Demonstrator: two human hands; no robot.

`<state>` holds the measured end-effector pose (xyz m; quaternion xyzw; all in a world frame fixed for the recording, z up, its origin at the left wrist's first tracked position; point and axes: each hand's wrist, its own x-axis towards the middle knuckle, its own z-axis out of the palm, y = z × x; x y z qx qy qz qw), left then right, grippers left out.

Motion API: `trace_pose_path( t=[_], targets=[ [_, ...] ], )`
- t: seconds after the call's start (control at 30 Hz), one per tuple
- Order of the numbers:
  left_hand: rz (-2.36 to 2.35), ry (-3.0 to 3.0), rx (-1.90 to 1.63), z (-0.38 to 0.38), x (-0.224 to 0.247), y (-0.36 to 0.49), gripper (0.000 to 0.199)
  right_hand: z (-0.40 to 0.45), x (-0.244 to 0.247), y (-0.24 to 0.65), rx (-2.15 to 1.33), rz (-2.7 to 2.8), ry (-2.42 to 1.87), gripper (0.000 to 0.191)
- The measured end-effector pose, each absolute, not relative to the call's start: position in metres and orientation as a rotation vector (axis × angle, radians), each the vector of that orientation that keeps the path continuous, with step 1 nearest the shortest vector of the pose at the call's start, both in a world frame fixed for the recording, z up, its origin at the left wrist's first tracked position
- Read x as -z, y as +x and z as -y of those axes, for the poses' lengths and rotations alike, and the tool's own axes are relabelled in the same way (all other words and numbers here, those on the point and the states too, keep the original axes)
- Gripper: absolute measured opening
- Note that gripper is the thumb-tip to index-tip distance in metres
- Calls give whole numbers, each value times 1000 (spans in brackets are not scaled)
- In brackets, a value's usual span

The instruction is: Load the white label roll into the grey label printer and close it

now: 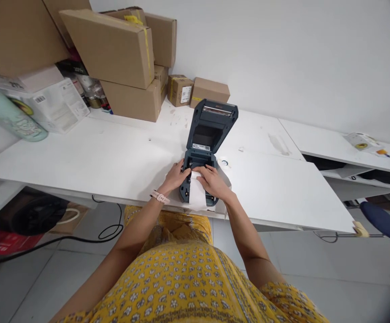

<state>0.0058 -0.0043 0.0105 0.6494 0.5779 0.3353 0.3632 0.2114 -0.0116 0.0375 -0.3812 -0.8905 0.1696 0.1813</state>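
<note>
A dark blue-grey label printer [211,130] stands near the table's front edge with its lid tipped up and back. Inside its bay lies a white label roll [196,174], and a strip of label paper [197,195] runs from it over the printer's front edge. My left hand [176,176] is closed about the printer's left rim, its thumb reaching in towards the roll. From the right, my right hand [211,180] curls over the roll, fingers bent on its top and partly hiding it. A pale band circles my left wrist.
Cardboard boxes [114,49] are stacked at the back left, with two small boxes [210,92] behind the printer. A mint bottle [19,112] leans at the far left. A loose white strip [224,172] lies right of the printer. The white table [282,188] ends close before my body.
</note>
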Motion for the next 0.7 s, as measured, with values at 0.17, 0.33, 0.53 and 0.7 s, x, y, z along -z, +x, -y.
trace_pose_path(
  t=[0.17, 0.33, 0.53, 0.7],
  targets=[
    [-1447, 1659, -899, 4, -9, 7, 55, 8, -39, 214, -517, 2522, -1007, 32],
    [-1401, 1643, -922, 3, -7, 7, 55, 7, -39, 217, -537, 2547, -982, 35],
    [-1492, 1629, -954, 9, -6, 8, 61, 10, -38, 220, -587, 2559, -940, 46],
    [-1595, 1822, -1321, 36, -13, 16, 45, 6, -35, 223, -646, 2547, -958, 71]
  ],
)
